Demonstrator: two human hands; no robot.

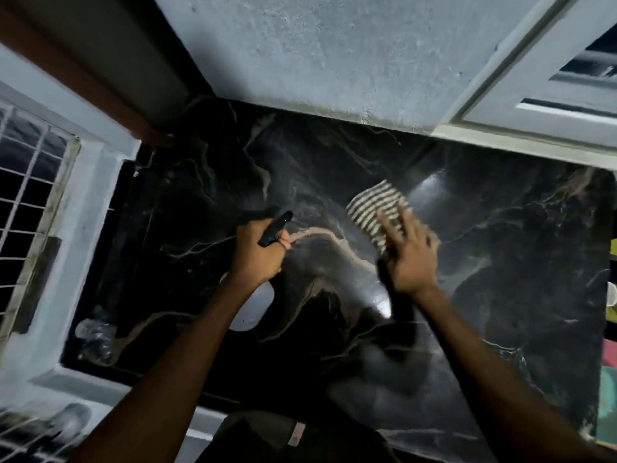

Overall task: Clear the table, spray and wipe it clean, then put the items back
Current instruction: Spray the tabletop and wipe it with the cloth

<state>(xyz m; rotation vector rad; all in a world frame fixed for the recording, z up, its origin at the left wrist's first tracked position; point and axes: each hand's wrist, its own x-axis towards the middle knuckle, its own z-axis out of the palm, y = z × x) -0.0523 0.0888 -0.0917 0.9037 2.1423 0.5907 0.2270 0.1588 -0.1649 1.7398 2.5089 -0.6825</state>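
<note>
Taking the dark marble table as the landmark, a barred window stands off its left edge, and at the table's near-left corner lies a small crumpled clear wrapper, too blurred to identify further. On the left half of the table, the left hand is curled in a fist around a spray bottle, whose pale body shows below the wrist and whose black nozzle pokes out past the knuckles toward the table's middle; one finger seems hooked at the trigger. The bottle is probably light, rigid plastic and perhaps slick if wet, so a grip around the neck under the trigger suits it best. Just right of the table's centre, the right hand lies flat with fingers spread, pressing a striped cloth against the marble. The cloth is soft and limp and will bunch or slide under a loose touch, so a broad flat palm over its middle, as here, should keep it moving with the hand. The polished surface catches bright glare near the cloth and looks smooth and slippery. The table appears cleared, so I judge the spraying and wiping to be under way. At the table's right edge a few coloured items peek in, too cut off to name.
</note>
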